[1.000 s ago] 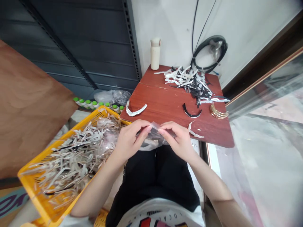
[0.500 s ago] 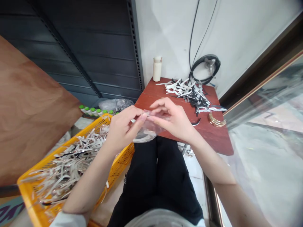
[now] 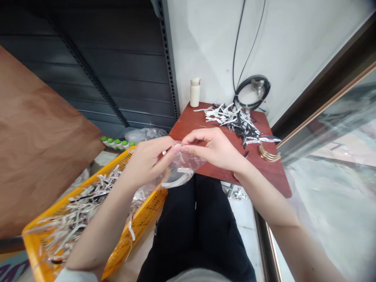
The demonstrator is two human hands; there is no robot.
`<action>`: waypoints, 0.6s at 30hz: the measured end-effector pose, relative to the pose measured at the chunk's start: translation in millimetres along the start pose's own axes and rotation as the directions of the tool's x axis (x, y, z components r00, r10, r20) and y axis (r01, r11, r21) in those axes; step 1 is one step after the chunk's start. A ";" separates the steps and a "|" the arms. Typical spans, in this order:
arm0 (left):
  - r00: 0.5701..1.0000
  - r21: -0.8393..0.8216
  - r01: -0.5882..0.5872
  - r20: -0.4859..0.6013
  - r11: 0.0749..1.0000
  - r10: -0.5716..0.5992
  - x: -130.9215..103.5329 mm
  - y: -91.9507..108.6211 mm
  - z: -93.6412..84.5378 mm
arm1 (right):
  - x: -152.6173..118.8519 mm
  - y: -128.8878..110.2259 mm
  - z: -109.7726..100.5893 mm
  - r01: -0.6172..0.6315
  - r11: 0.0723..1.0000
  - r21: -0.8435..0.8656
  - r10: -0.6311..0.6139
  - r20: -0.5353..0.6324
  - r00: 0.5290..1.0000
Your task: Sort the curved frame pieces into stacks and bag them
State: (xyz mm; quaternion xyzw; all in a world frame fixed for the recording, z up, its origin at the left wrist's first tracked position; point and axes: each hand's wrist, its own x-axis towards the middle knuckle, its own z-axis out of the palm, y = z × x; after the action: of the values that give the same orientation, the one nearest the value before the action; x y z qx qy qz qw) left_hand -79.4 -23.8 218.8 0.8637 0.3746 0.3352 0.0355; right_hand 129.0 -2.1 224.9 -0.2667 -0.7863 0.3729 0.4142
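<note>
Filling eight o'clock, the yellow basket (image 3: 152, 199) sits heaped with pale strips (image 3: 82, 211); next along, the left hand (image 3: 151, 158) has fingers pinched on a clear bag (image 3: 192, 161), hanging just below centre at six o'clock, a white curved piece (image 3: 178, 182) showing inside! White bottle (image 3: 194, 94) at twelve, on the red table (image 3: 188, 121). Right hand (image 3: 216, 149), fingers nipping that same plastic edge. Black-and-white pile (image 3: 235, 117) at two, gold curved pieces (image 3: 268, 153) at three.

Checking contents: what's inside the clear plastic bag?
A curved white piece shows low in the clear plastic bag; the left hand and right hand cover part of its top, so anything behind them is hidden.
</note>
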 end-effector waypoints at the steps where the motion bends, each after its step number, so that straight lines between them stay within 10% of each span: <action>1: 1.000 0.006 -0.019 -0.015 1.000 0.019 1.2 0.2 -0.3 | 0.7 -1.1 -0.4 -0.001 1.000 0.003 0.001 0.006 1.000; 10: 0.916 -0.089 -0.055 -0.401 0.995 0.015 -12.4 -13.6 10.1 | -8.9 13.6 -13.8 -0.047 0.999 0.017 0.047 -0.001 0.999; 18: 0.806 -0.181 -0.035 -0.587 0.983 -0.080 -24.9 -19.8 19.9 | -40.6 38.8 -26.8 -0.102 0.995 0.022 0.104 -0.322 0.941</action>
State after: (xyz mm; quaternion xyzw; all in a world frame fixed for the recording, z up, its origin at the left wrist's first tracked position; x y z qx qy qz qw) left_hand -91.9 -22.5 183.4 0.7048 0.3449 0.6199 0.0001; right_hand 177.0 0.6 185.3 -0.3637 -0.6919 0.3475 0.5179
